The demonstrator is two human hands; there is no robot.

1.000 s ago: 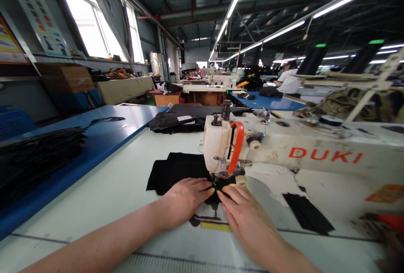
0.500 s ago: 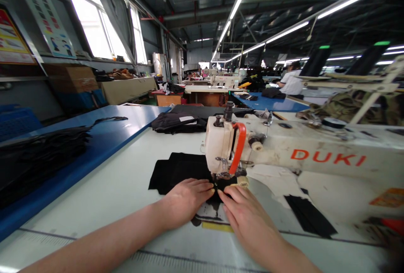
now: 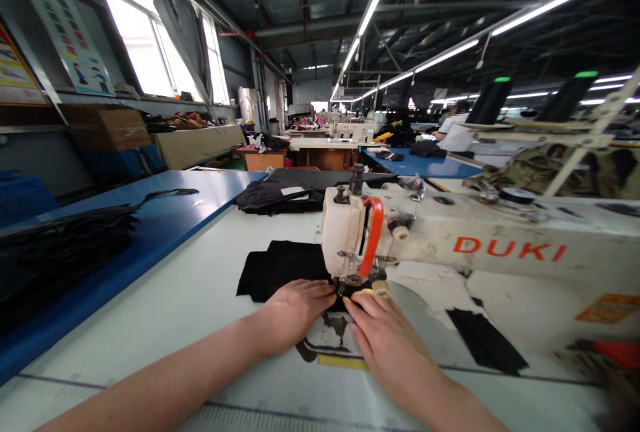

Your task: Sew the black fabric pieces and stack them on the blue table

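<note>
A black fabric piece [image 3: 293, 265] lies under the head of a white sewing machine [image 3: 510, 219] marked DUKI. My left hand [image 3: 295, 312] rests on the near edge of the fabric, fingers together, with the tips just left of the needle and presser foot [image 3: 340, 285]. On the other side, my right hand [image 3: 383, 325] has its fingertips closed at the same edge, close by the needle. Both hands hold the fabric against the machine bed. Part of the fabric is hidden behind the machine head and my fingers.
Narrow black strips [image 3: 487, 339] lie right of my right hand under the machine arm. A folded dark bundle [image 3: 280, 197] sits beyond the fabric. Stacked black pieces [image 3: 65, 239] lie on the blue table [image 3: 215, 185] at left. Farther off, a person in white [image 3: 454, 131] works.
The black fabric has slid slightly away from me under the presser foot, baring more of the metal plate. Both hands stay at its near edge. The view has shifted a little.
</note>
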